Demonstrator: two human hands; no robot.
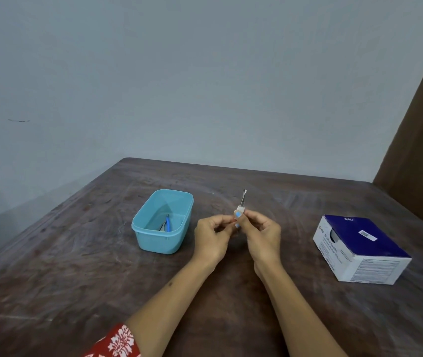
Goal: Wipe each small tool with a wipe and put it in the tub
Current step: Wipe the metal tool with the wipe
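Observation:
A small metal tool [243, 198], tweezers by the look of it, points up and away above the table's middle. My right hand [261, 235] pinches a small white wipe [240, 209] around its lower shaft. Just to the left, my left hand [211, 237] holds the tool's bottom end, which is hidden between the fingers. The light blue tub [162, 221] stands to the left of both hands. Inside it lies a small plier-like tool with blue handles [166, 224].
A blue and white box of swabs [359, 249] lies on the brown wooden table [76, 266] at the right. A pale wall runs behind the table, and a brown curtain hangs at the far right.

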